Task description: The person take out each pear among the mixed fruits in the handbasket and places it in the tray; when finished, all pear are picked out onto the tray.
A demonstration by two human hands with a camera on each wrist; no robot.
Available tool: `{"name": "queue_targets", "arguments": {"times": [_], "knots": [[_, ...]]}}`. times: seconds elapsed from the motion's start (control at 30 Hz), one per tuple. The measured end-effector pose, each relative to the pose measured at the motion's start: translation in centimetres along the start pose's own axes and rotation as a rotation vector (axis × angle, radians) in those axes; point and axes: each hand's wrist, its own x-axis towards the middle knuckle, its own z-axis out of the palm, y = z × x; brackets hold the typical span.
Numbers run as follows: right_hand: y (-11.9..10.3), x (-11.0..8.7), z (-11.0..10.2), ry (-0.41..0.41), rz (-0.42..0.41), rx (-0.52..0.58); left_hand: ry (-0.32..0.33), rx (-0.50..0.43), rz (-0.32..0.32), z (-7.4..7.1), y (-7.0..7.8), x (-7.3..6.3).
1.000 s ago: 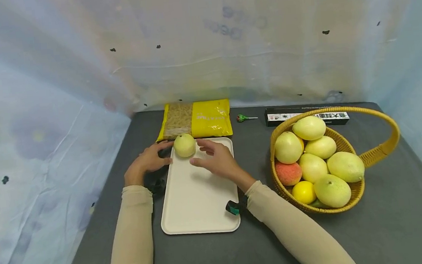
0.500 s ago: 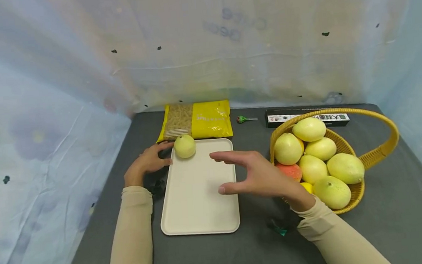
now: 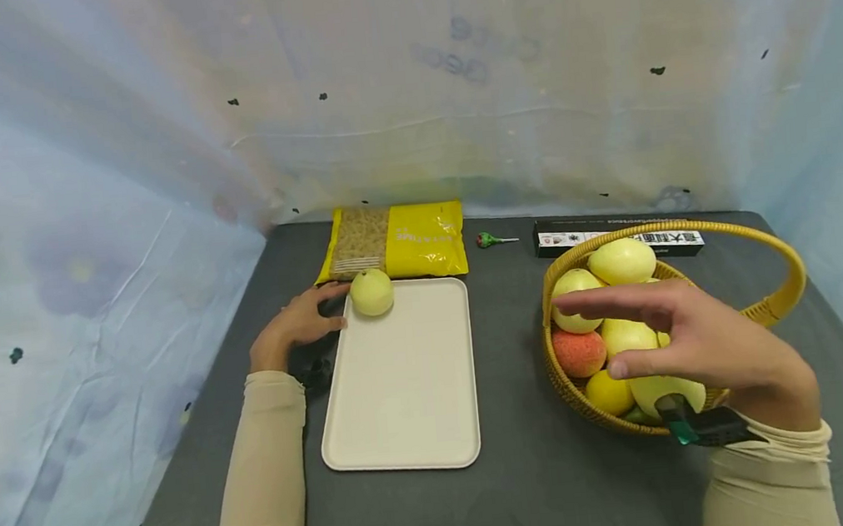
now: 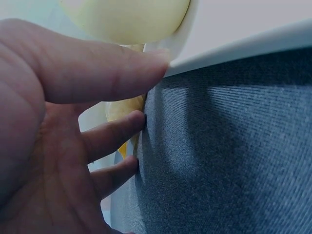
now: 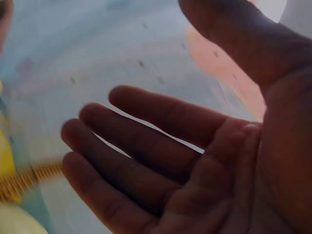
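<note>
On the black box [image 3: 576, 226] at the back of the table [image 3: 523, 480], I can pick out 大 and 面 among the bold Chinese characters on its white band; the smaller print is too fine for me. The yellow bag [image 3: 427, 237] carries pale lettering I can't read, and the lettering on the curtain [image 3: 411, 147] behind is faint and blurred. A lollipop [image 3: 485, 240] lies between bag and box.

My two hands are well apart. The left hand [image 3: 297, 324] has its fingers spread at the tray [image 3: 398, 382], thumb against the rim beside the round pale fruit [image 3: 371, 292], which sits in the far left corner; I can't tell whether the forefinger touches it. The right hand [image 3: 691, 335] hovers over the basket [image 3: 566, 386], fingers straight, thumb apart, above more pale fruit, a peach [image 3: 578, 354] and a lemon [image 3: 609, 393].
</note>
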Motion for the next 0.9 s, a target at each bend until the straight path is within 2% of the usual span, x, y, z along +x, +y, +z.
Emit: {"name": "queue_targets", "arguments": {"times": [0.13,0.23,0.37,0.47,0.57,0.77,0.9], "knots": [[1.3,-1.9,-1.9,0.071,0.029,-0.017,-0.002,-0.007,0.002,0.1,0.0,-0.1],[2.3,-2.3,-2.6,0.130,0.083,-0.041,-0.001,-0.006,0.001,0.1,0.0,-0.2],[3.6,-1.6,-2.7,0.176,0.238,-0.091,0.001,-0.010,-0.003,0.1,-0.1,-0.1],[4.5,-0.8,-2.5,0.174,0.339,-0.153,-0.001,-0.010,-0.004,0.1,-0.2,0.0],[5.3,-0.1,-2.3,0.152,0.398,-0.196,-0.004,-0.012,-0.013,0.2,-0.2,0.0],[6.3,1.3,-1.5,0.113,0.465,-0.190,-0.008,-0.021,-0.037,0.1,0.1,-0.1],[6.6,2.0,-0.9,0.104,0.464,-0.197,-0.010,-0.019,-0.038,0.0,0.2,-0.3]]}}
